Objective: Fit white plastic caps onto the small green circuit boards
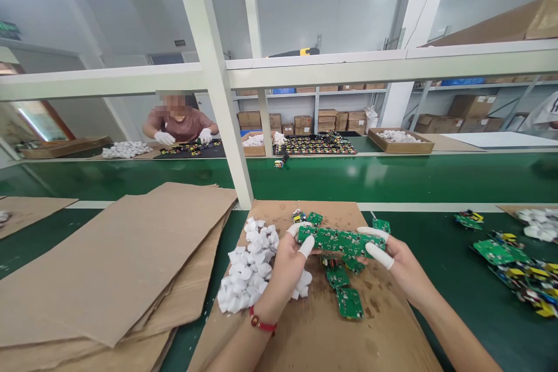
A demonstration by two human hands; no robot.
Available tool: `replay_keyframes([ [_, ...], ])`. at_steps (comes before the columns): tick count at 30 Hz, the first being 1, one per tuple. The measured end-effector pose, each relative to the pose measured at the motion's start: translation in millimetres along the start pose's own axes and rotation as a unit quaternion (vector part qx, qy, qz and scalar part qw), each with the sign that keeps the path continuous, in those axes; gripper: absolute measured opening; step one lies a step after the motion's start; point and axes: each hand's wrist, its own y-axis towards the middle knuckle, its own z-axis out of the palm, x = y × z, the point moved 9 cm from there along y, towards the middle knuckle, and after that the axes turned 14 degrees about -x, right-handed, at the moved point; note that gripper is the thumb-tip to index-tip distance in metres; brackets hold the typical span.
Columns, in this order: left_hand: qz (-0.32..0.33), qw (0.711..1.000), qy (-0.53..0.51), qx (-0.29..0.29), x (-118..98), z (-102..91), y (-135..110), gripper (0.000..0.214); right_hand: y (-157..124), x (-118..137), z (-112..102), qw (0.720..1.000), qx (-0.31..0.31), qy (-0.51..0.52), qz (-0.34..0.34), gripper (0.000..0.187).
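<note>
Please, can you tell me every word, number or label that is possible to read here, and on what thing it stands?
Nothing can be read clearly.
Green circuit board: the printed markings are too small to read.
Small dark sign on the far wall: too blurred to read.

Cardboard sheets (loosely stacked) lie on the green workbench.

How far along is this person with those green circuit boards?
Done, it seems: single green circuit boards lie apart on the cardboard sheet. In hand: the left hand and right hand hold a longer strip of joined boards. Remaining: a pile of boards with yellow parts sits on the green bench to the right, and a heap of white pieces lies beside the left hand.
</note>
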Motion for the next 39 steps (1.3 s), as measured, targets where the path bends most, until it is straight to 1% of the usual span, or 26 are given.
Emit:
replay_keyframes([
  [3,0.084,0.994,0.054,-0.046,-12.0,-8.8,0.6,0.032,-2.2,6.0,0.4,0.998,-0.023,-0.055,-0.033,0.041],
  [5,0.118,0.986,0.088,-0.076,-18.4,-13.2,-2.3,0.032,-3.0,8.3,-1.9,0.994,-0.053,-0.080,-0.047,0.039],
  [8,0.131,0.978,0.120,-0.105,-20.1,-15.9,-8.1,0.028,-3.2,10.3,-6.3,0.989,-0.091,-0.094,-0.070,0.038],
  [11,0.141,0.973,0.139,-0.121,-18.4,-16.9,-10.6,0.028,-3.4,10.8,-7.8,0.984,-0.106,-0.114,-0.091,0.039],
  [13,0.144,0.971,0.142,-0.125,-17.0,-19.4,-7.8,0.028,-5.3,12.4,-6.7,0.979,-0.112,-0.136,-0.105,0.039],
  [15,0.156,0.966,0.143,-0.150,-20.6,-28.5,-2.0,0.028,-9.0,16.9,-4.9,0.973,-0.120,-0.155,-0.125,0.038],
  [18,0.179,0.951,0.134,-0.215,-33.4,-50.9,7.3,0.030,-13.8,21.6,-2.5,0.967,-0.128,-0.166,-0.142,0.036],
  [20,0.183,0.945,0.136,-0.234,-40.6,-60.2,11.1,0.032,-13.2,19.8,-6.1,0.968,-0.145,-0.160,-0.130,0.036],
  [21,0.183,0.943,0.147,-0.235,-43.0,-61.5,11.7,0.034,-11.8,17.8,-9.7,0.970,-0.157,-0.145,-0.118,0.036],
  [22,0.182,0.941,0.167,-0.229,-44.3,-60.2,11.5,0.037,-9.9,15.4,-14.4,0.972,-0.171,-0.123,-0.104,0.037],
  [24,0.175,0.938,0.222,-0.200,-42.7,-52.0,9.2,0.041,-5.4,10.2,-25.0,0.974,-0.202,-0.066,-0.075,0.039],
  [26,0.160,0.938,0.261,-0.165,-36.3,-42.1,6.3,0.044,-1.3,5.0,-34.1,0.973,-0.226,-0.017,-0.047,0.040],
  [27,0.149,0.941,0.264,-0.147,-32.0,-37.9,5.2,0.045,0.4,2.3,-37.5,0.972,-0.234,0.002,-0.033,0.040],
  [29,0.116,0.958,0.239,-0.105,-21.7,-29.5,4.3,0.049,2.6,-2.9,-40.5,0.970,-0.238,0.039,-0.009,0.042],
  [31,0.073,0.977,0.199,-0.036,-10.6,-17.7,2.8,0.056,3.2,-7.4,-40.3,0.970,-0.234,0.066,0.010,0.044],
  [32,0.060,0.981,0.183,0.002,-7.2,-11.0,0.9,0.059,2.9,-8.9,-39.9,0.970,-0.232,0.072,0.015,0.044],
  [34,0.068,0.980,0.174,0.061,-7.4,0.1,-4.3,0.060,1.9,-9.9,-39.5,0.970,-0.234,0.069,0.014,0.042],
  [35,0.086,0.977,0.179,0.076,-10.0,3.2,-6.5,0.057,1.5,-9.4,-39.1,0.970,-0.234,0.066,0.011,0.042],
  [37,0.116,0.969,0.203,0.075,-14.3,4.5,-8.4,0.051,1.1,-7.0,-37.4,0.971,-0.229,0.065,0.007,0.041],
  [39,0.107,0.968,0.218,0.057,-12.5,1.2,-6.6,0.049,1.5,-4.0,-31.6,0.976,-0.203,0.081,0.012,0.042],
])
